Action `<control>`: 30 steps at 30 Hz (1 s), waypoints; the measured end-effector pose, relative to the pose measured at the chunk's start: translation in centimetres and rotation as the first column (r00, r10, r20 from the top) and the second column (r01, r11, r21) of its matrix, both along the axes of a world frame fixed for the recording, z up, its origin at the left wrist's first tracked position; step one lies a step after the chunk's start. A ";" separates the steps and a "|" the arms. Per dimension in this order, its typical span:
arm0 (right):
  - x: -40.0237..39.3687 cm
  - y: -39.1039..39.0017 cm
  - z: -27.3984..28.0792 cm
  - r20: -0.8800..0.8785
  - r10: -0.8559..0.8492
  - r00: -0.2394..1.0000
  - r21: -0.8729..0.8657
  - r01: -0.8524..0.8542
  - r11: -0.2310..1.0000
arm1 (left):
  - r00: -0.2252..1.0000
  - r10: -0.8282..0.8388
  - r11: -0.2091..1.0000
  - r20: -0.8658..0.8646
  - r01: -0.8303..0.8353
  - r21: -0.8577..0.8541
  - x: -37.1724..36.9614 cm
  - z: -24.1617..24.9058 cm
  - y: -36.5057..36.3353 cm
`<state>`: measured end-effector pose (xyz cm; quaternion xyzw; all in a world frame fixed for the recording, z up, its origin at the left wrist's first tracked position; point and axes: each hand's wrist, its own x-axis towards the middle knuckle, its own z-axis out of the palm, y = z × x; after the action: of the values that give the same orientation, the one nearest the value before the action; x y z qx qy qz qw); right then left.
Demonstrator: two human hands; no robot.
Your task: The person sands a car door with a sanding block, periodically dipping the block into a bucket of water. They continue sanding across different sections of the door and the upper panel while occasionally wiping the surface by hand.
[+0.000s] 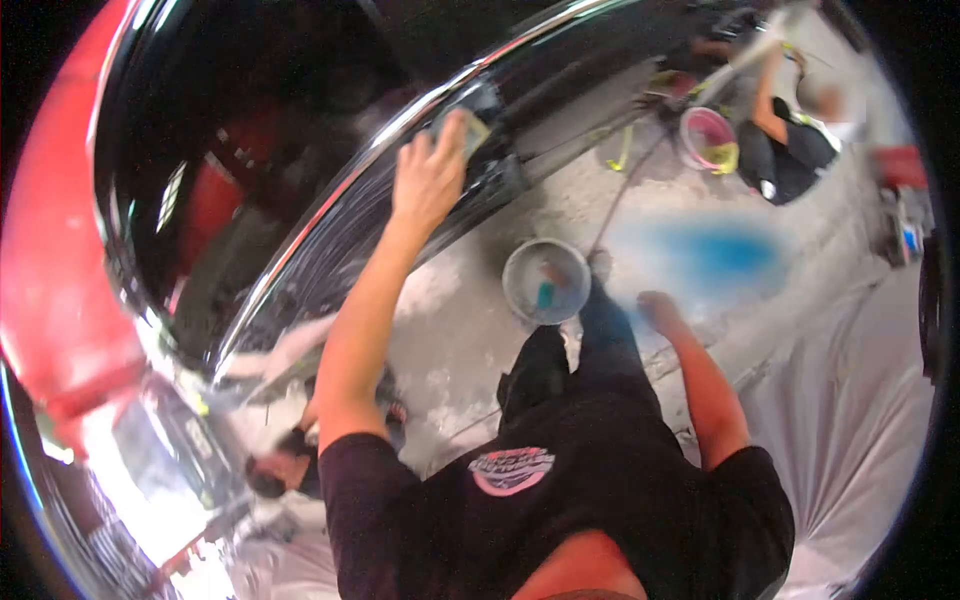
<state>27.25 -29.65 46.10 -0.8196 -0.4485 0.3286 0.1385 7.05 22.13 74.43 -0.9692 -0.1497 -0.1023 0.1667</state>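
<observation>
My left hand [430,175] reaches up to the side of a black car [400,205], below its chrome trim strip [372,150]. Its fingers press a pale yellowish sponge [477,133] against the dark panel, where whitish streaks show. Low at my right side hangs my right hand [660,312], dark and blurred, away from the car; I cannot tell whether its fingers hold anything. Between my feet and the car stands a round bucket [515,290] with a turquoise item [545,294] and a reddish one inside.
A person [790,150] crouches at the upper right beside a pink bucket [705,130] with a yellow cloth [722,157]. Another person [290,465] is low at the left. A red vehicle [65,250] stands far left; pale sheeting [840,450] hangs right. A blurred blue patch [720,250] lies right.
</observation>
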 end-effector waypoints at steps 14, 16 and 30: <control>-1.6 -1.6 -0.5 0.010 0.031 0.999 -0.075 -0.030 0.997 | 1.000 0.002 0.999 -0.006 -0.002 0.037 -0.3 -1.5 2.0; -1.5 -1.2 -1.2 -0.017 -0.015 1.000 -0.038 0.014 0.999 | 1.000 -0.007 1.000 -0.022 0.007 -0.022 -0.3 -1.4 2.2; 0.3 -2.2 -2.6 -0.005 -0.003 1.000 -0.144 0.002 0.990 | 0.995 -0.091 0.988 0.035 0.095 -0.125 3.5 0.3 3.3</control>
<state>27.50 -31.87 43.51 -0.8270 -0.4223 0.3623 0.0806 10.51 25.46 74.74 -0.9822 -0.1128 -0.1143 0.0977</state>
